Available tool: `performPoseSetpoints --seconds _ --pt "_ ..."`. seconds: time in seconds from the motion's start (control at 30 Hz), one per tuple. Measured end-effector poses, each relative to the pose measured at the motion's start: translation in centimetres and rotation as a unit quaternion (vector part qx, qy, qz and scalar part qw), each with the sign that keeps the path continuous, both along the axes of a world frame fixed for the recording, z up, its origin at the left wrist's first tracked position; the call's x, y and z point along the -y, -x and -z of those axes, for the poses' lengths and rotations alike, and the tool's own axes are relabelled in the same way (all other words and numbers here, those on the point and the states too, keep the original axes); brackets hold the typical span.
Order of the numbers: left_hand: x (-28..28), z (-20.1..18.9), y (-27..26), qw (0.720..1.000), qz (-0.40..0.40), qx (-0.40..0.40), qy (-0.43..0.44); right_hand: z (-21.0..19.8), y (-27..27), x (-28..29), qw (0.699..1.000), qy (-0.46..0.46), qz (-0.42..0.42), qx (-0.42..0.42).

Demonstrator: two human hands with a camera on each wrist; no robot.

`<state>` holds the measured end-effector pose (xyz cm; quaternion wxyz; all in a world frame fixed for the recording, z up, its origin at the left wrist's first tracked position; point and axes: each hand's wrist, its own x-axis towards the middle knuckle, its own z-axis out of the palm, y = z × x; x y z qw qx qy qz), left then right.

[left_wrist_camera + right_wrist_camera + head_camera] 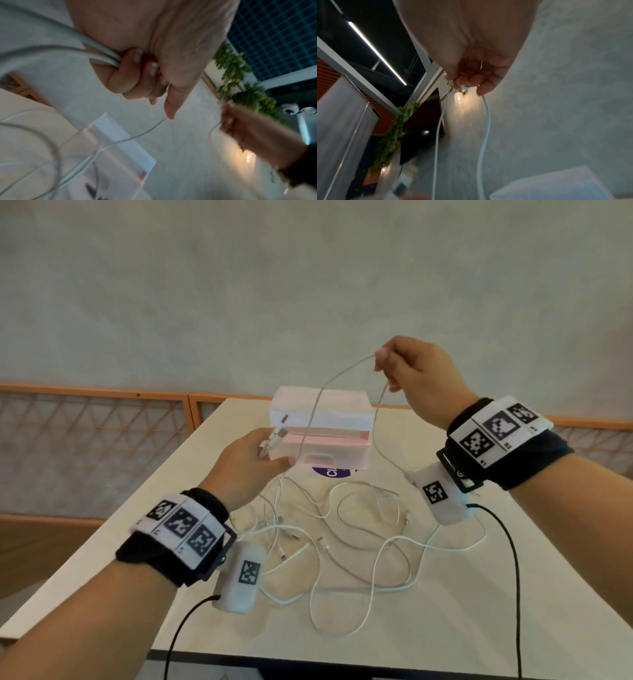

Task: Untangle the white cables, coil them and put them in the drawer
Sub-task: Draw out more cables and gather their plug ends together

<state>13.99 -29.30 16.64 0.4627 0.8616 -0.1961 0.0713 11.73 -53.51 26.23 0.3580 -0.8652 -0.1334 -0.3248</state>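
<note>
A tangle of white cables (356,542) lies on the white table (479,611). My left hand (255,462) is raised in front of the drawer box and grips several cable ends, their plugs (279,433) sticking up; the left wrist view shows its fingers (130,75) curled round the strands (102,54). My right hand (404,371) is higher and to the right, pinching a loop of one cable (329,381) that hangs down on both sides; the right wrist view shows that cable (485,121) dropping from the fingertips (462,79). The pink-and-white drawer box (325,433) stands behind, its drawer (329,440) pulled partly out.
A purple round sticker (334,472) peeks out in front of the drawer box. Black wrist-camera leads (510,542) trail over the table's near edge. A wooden railing (102,395) runs behind the table, and a grey wall rises beyond it.
</note>
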Motion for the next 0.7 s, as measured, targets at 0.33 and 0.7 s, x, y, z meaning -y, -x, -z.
performPoseSetpoints --seconds 0.33,0.7 --pt "1.8 4.5 -2.9 0.995 -0.017 -0.058 -0.082 -1.8 0.8 0.3 0.991 -0.116 -0.058 0.029" --pt "-0.1 2.0 -3.3 0.997 -0.076 -0.016 0.028 1.8 -1.2 5.1 0.977 0.027 0.116 -0.175"
